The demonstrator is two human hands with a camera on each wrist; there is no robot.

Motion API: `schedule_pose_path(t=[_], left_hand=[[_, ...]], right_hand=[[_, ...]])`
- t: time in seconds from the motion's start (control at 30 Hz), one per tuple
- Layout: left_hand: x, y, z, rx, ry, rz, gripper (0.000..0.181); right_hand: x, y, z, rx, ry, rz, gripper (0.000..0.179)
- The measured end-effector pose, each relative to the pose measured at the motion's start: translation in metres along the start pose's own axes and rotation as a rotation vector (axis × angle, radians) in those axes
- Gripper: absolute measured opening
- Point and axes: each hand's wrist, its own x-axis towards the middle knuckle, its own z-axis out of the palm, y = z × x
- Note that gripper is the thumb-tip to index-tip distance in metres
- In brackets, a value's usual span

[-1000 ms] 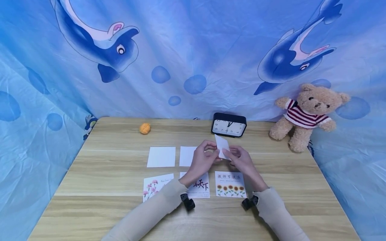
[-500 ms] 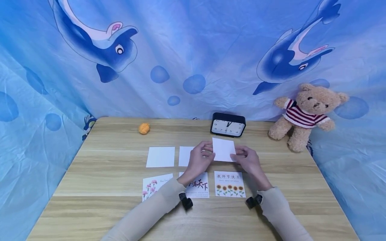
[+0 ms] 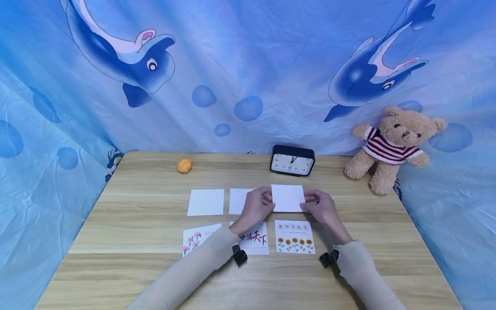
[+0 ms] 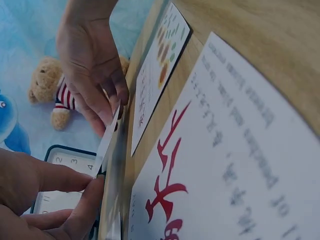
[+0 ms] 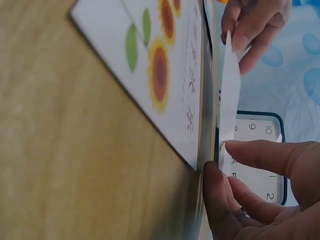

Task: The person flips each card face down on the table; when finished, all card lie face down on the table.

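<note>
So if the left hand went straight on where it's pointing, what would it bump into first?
First, the white card the left hand pinches. Beyond that, maybe the right hand or the clock; depth is unclear.

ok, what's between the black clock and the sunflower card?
The white card, pinched by the left hand and right hand. In the head view, tabletop also shows between it and the black clock, and before the sunflower card.

Card (image 3: 287, 198) between the hands (image 3: 256, 206) (image 3: 320, 206), clock (image 3: 292, 160) behind, second card (image 3: 295, 237) before, teddy bear (image 3: 397, 146) right
</note>
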Motion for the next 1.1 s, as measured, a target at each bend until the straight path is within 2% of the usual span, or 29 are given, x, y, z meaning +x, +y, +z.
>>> schedule_pose_path(t=[0.43, 0.57, 0.73, 0.97, 1.1], left_hand=[[0.0074, -0.0013, 0.0033, 0.048, -0.056, -0.038, 0.052], [0.0082, -0.0012, 0.0042, 0.066, -0.057, -0.045, 0.04], [0.0098, 0.0001, 0.0044, 0.098, -0.058, -0.041, 0.013], [0.0098, 0.003, 0.0022, 0.129, -0.075, -0.042, 0.019], [0.0074, 0.005, 0.0022, 0.123, -0.086, -0.053, 0.011]], right_hand=[[0.0053, 0.0011, -0.0052, -0.086, -0.02, 0.003, 0.052], [0.0052, 0.0035, -0.0057, -0.094, -0.034, 0.008, 0.051], [0.0044, 0.0058, -0.0056, -0.095, -0.039, 0.021, 0.05], [0.0025, 0.0055, -0.0075, -0.077, -0.05, 0.022, 0.048], [0.0003, 0.0059, -0.0091, -0.07, -0.051, 0.004, 0.045]])
